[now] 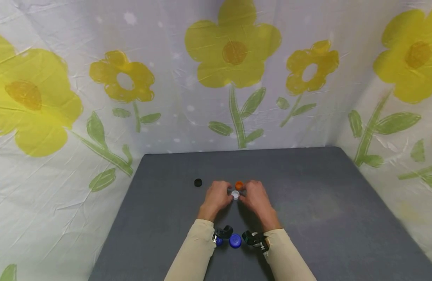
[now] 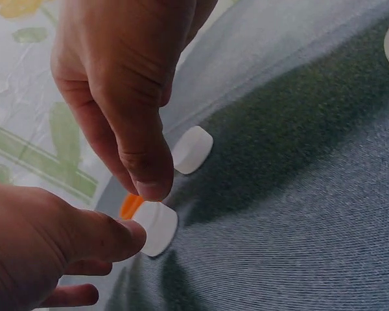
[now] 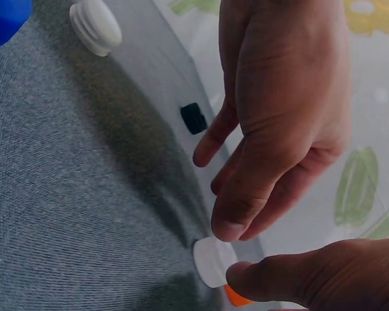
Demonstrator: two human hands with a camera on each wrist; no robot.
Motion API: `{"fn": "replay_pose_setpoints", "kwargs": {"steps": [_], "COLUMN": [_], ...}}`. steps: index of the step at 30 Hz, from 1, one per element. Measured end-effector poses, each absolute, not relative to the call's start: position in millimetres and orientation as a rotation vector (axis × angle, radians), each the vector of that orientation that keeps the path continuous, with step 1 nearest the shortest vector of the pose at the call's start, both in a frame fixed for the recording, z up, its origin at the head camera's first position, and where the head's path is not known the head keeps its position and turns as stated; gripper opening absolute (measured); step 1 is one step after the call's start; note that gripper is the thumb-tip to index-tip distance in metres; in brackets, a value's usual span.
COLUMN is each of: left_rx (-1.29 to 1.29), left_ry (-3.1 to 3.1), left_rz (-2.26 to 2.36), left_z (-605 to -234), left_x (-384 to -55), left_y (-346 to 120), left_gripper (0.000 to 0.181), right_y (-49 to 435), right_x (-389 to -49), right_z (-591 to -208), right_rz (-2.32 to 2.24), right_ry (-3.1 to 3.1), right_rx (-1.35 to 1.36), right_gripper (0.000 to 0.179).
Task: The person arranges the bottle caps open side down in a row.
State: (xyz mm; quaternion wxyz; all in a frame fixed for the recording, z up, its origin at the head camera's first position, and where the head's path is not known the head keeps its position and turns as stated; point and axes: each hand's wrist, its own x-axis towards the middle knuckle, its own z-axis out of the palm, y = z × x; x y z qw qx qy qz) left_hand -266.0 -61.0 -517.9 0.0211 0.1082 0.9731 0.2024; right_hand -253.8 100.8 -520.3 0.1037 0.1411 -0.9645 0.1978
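A small round white cap (image 1: 235, 194) lies between my two hands on the dark grey table. My left hand (image 1: 216, 195) meets its left side, the left thumb (image 2: 131, 234) overlapping the cap's edge in the left wrist view. From the other side my right hand (image 1: 256, 198) comes in with bent fingers, its thumb tip (image 3: 241, 277) at the cap's rim. Just beyond the white cap sits an orange cap (image 1: 239, 185), between the fingertips of both hands and partly covered by the thumbs in the wrist views.
A black cap (image 1: 198, 182) lies left of the hands. Between the wrists is a blue cap (image 1: 235, 240), with another blue piece (image 1: 219, 241) half hidden by the left wrist strap. More white caps (image 2: 193, 150) show in the wrist views. A flower-printed sheet (image 1: 174, 78) surrounds the table.
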Motion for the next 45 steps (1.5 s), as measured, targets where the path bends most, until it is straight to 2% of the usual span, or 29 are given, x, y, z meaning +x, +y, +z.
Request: {"fn": "replay_pose_setpoints", "kwargs": {"steps": [8,18,30,36,45], "left_rx": [0.397,0.409,0.439,0.458,0.478], "left_ry": [3.078,3.118,3.115,3.119,3.086], "left_rz": [0.592,0.655,0.754,0.768,0.832], "left_z": [-528,-534,-508,-495,-478], "left_x": [-266,-263,-251,-244,-228], "left_y": [-62,-61,-66,-70,-78], "left_gripper": [0.02,0.017,0.021,0.022,0.02], "right_y": [96,96,97,97,99], "right_x": [-254,-252,-242,-235,-224], "right_z": [-530,-530,-509,-495,-486], "right_rz": [0.535,0.536,0.655,0.712,0.84], "right_ry": [-2.851,-2.821,-2.753,-2.78,-2.68], "right_rx": [0.382,0.416,0.461,0.437,0.568], "right_gripper": [0.012,0.013,0.013,0.016,0.025]}}
